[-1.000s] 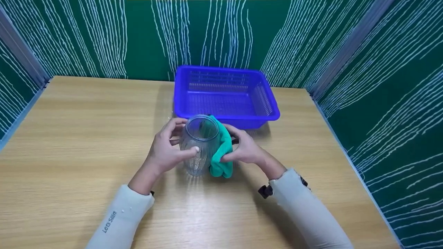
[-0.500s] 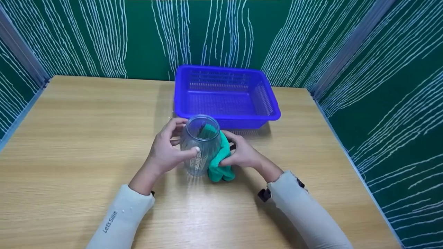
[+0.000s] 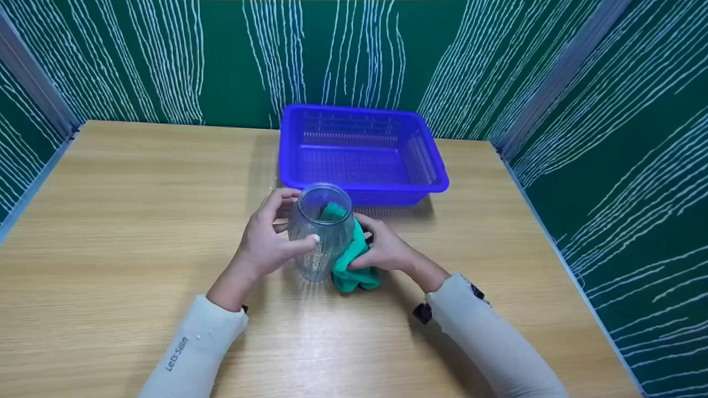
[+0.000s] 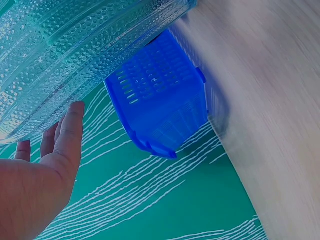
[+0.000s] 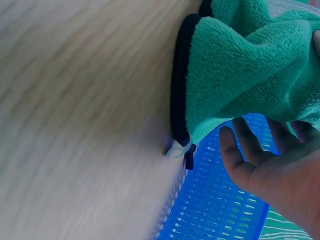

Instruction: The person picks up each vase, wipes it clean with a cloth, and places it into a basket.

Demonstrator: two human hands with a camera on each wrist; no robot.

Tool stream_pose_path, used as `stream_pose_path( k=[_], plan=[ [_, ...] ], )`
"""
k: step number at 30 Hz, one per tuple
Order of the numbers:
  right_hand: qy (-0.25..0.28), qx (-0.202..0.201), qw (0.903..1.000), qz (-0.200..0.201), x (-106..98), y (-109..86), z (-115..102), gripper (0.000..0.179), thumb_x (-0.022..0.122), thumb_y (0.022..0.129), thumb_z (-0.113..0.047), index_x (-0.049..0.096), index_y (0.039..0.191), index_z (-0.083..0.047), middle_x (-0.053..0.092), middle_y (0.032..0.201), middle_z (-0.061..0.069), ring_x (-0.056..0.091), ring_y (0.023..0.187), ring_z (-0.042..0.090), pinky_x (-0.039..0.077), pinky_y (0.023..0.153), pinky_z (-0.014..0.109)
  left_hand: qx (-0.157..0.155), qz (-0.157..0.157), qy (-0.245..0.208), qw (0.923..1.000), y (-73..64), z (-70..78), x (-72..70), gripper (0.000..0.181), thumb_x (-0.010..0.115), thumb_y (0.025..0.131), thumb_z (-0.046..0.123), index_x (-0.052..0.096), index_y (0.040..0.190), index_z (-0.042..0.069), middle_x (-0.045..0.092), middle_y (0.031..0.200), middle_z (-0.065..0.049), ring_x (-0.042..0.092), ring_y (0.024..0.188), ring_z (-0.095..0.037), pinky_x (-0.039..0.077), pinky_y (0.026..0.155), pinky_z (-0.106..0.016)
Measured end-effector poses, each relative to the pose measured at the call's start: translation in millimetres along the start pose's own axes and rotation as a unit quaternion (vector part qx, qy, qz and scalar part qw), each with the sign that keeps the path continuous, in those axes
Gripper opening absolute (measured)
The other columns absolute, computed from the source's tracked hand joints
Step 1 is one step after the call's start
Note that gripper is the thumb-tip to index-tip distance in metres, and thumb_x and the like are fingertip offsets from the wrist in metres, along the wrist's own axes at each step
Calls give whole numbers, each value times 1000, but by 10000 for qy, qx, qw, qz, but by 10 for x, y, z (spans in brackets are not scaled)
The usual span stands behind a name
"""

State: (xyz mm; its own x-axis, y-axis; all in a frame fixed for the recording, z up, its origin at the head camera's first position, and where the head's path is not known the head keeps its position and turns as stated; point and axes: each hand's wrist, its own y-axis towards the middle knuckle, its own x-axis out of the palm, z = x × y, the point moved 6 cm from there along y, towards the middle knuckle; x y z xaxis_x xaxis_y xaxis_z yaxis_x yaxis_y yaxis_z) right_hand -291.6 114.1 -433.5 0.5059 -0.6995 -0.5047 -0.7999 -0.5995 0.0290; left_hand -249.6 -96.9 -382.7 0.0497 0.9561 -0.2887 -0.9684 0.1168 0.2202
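Upright on the wooden table, a clear ribbed glass jar [image 3: 325, 243] with an uncovered mouth is gripped on its left side by my left hand [image 3: 263, 240], thumb across the front. In the left wrist view the dimpled wall of the jar [image 4: 75, 60] lies against the fingers [image 4: 72, 130]. My right hand [image 3: 390, 246] holds a bunched green cloth [image 3: 349, 271] to the jar's right side, with the thumb in front. Part of the cloth shows green through the glass. The right wrist view shows the fluffy cloth [image 5: 250, 65] with its dark edging and a small loop at a corner.
Right behind the jar stands a blue plastic basket [image 3: 359, 187] with slotted walls and nothing inside. The table [image 3: 138, 221] meets green walls [image 3: 232, 72] with white wavy lines at the back and sides.
My right hand has slid slightly down and toward me along the jar with the cloth, whose lower end bunches out more. The left hand and jar stay put.
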Motion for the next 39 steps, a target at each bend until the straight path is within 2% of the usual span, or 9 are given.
stream_pose_path(
  k=[5,10,19,34,39],
  plan=[
    [-65,14,10000,4,23,-6,12,80,87,64,-10,50,135,-14,63,121,6,56,107,21,47,96,42,-57,-50,19,10000,8,0,6,64,83,71,28,49,125,31,56,122,2,54,116,-18,50,98,-44],
    [-222,68,9997,7,43,4,17,85,88,63,-15,48,138,-16,62,123,4,55,110,21,44,99,41,-48,-21,66,10000,9,1,-3,63,82,71,27,49,124,34,55,121,5,54,115,-17,51,96,-44],
    [-344,255,9991,-28,88,11,60,85,90,63,-18,49,137,-21,66,118,0,58,105,17,45,97,38,-35,34,120,9999,7,9,-8,63,82,70,28,48,123,36,56,120,7,55,114,-16,51,95,-44],
    [-1066,592,9925,70,147,22,112,71,91,61,-22,59,124,-14,68,113,1,59,101,17,47,96,38,-32,25,122,9999,-4,-5,0,63,83,70,27,49,123,36,55,120,5,55,114,-17,51,95,-44],
    [-1224,536,9909,169,170,37,103,67,92,59,-22,62,119,-12,69,111,3,60,98,17,48,93,36,-9,8,100,9999,1,5,-8,64,83,70,27,49,124,34,56,121,3,55,115,-18,51,95,-44]
  ],
)
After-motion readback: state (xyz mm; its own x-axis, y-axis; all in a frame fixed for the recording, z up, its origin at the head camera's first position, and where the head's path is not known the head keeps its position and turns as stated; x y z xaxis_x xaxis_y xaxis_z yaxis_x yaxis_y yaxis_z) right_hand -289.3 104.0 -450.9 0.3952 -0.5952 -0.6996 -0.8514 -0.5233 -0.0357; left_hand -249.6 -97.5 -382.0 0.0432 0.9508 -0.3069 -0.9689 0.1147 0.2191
